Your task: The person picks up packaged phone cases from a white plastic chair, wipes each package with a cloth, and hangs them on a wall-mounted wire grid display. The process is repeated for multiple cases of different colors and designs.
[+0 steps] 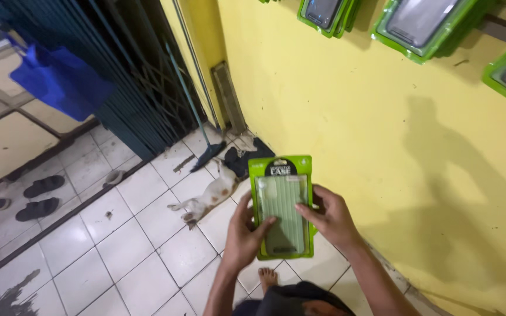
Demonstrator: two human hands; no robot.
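Note:
I hold a green packaged phone case (282,199) upright in front of me with both hands. My left hand (244,237) grips its lower left edge, thumb across the clear front. My right hand (330,217) holds the right edge, fingers resting on the front. The pack has a bright green card border and a clear ribbed case inside. It hangs above the tiled floor, close to the yellow wall (346,117).
More green case packs (420,23) hang high on the yellow wall. A white-and-tan cat (209,196) lies on the white floor tiles beside a dark cloth (247,158). A broom (206,153) leans by the folding metal gate (130,88). Black sandals (39,199) sit left. My bare foot (267,276) is below.

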